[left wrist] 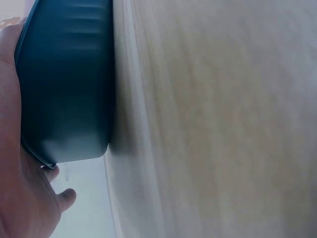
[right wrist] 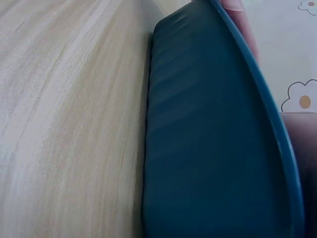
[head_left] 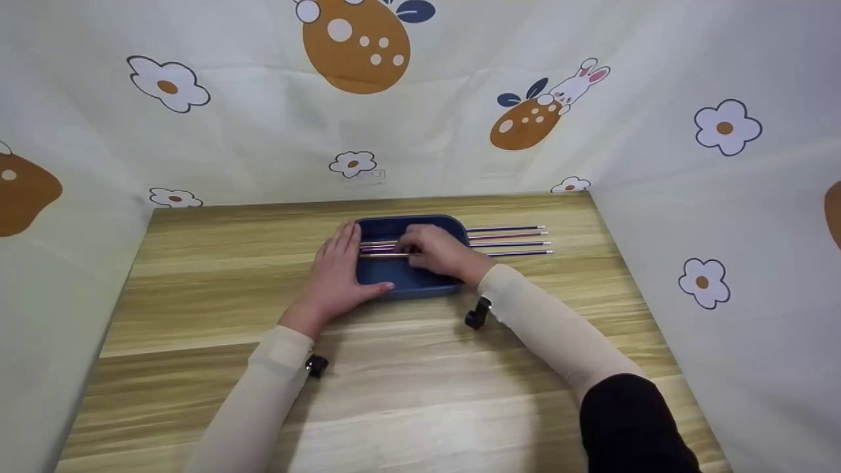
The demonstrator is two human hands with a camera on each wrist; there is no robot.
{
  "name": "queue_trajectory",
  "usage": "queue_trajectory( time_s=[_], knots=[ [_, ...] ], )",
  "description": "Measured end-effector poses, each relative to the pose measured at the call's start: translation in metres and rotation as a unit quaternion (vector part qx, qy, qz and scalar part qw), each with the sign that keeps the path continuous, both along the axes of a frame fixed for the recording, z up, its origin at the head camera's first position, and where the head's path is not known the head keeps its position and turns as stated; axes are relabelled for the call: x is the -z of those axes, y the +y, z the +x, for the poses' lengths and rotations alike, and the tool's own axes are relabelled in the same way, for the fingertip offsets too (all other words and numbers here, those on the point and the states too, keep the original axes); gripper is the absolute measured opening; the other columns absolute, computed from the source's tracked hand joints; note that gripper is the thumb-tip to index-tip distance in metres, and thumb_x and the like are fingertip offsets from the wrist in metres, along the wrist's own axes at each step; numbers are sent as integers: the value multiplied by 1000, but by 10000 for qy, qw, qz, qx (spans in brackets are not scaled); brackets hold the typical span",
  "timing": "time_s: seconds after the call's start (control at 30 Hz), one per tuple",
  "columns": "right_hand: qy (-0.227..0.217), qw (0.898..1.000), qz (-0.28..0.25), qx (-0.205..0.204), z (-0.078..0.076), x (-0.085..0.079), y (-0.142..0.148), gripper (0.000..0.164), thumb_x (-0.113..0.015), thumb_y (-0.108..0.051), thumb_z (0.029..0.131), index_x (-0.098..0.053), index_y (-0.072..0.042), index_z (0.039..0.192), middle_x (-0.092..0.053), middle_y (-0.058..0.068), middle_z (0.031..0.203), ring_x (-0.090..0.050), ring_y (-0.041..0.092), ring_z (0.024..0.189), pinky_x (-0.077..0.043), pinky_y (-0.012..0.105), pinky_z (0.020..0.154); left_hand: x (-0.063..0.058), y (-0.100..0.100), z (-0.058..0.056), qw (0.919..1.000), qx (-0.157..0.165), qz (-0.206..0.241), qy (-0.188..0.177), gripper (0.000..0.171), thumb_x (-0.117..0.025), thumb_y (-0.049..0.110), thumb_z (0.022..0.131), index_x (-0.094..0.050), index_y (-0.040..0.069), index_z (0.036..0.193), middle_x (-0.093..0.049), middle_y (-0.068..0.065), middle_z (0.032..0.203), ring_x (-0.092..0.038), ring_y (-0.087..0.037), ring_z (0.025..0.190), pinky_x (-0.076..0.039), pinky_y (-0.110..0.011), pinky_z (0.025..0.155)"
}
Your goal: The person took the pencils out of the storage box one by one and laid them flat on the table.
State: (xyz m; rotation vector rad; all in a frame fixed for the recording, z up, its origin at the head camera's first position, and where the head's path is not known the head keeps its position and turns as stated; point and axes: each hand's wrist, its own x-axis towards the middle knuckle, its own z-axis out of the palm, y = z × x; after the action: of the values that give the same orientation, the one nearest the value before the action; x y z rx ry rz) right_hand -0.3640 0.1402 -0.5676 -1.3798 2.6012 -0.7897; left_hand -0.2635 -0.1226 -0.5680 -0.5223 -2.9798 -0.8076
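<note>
Bracing the left end of the dark-blue, rounded-rectangular, plastic-looking tray [head_left: 427, 290], your left hand [head_left: 335, 272] lies with its fingers straight along that end and its thumb spread over the near left corner. The tray itself sits flat on the pale wood-grain table [head_left: 197, 295].

Inside the tray, toward its left end, lie several thin, purple-and-gold pencil-like sticks [head_left: 381, 247], close together and roughly parallel to its long sides. Farther right, your right hand [head_left: 440, 251] reaches in over the tray's right end, fingers curled down at those sticks (whether they pinch one I cannot tell, since the knuckles hide the tips).

Beyond the tray's right end, four slim, dark-shafted pencils with white ends [head_left: 512, 244] point away in a spaced row, untouched along the stretch that shows. Their other ends are hidden by the tray and your hand, so I cannot tell whether they reach inside.

You look partway through, I would judge: the sticks in the tray are gathered but have your fingers among them, while the four to its right appear not yet dealt with.
</note>
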Motion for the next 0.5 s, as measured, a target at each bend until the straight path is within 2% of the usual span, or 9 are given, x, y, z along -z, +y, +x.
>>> queue_trajectory(
  time_s=[0.07, 0.33, 0.5],
  knots=[
    [-37, 10000, -65, -34, -3, 4, 1, 28, -74, -2, 89, -83, -6, 115, -72, 7, 103, -68, 22, 91, -58, 39, 84, 0, 0, 0, 10000, -3, 17, 14, 139, -75, 83, 86, -14, -5, 174, -12, -24, 183, -7, -37, 171, -12, -59, 136],
    [-359, 9993, 116, -24, 15, -28, 1, 27, -74, 2, 93, -83, -4, 118, -72, 9, 106, -67, 23, 94, -58, 39, 86, 1, 1, 0, 9999, 5, 19, 120, 139, -77, 81, 86, -15, -6, 174, -13, -25, 183, -8, -38, 170, -14, -62, 135],
    [-370, 9993, 77, -1, 20, -36, 4, 30, -73, 4, 92, -83, -4, 119, -71, 9, 104, -65, 22, 93, -56, 37, 85, 1, 1, -1, 10000, -13, 13, 96, 138, -77, 80, 86, -14, -5, 175, -13, -24, 183, -8, -37, 170, -14, -61, 135]
  ],
)
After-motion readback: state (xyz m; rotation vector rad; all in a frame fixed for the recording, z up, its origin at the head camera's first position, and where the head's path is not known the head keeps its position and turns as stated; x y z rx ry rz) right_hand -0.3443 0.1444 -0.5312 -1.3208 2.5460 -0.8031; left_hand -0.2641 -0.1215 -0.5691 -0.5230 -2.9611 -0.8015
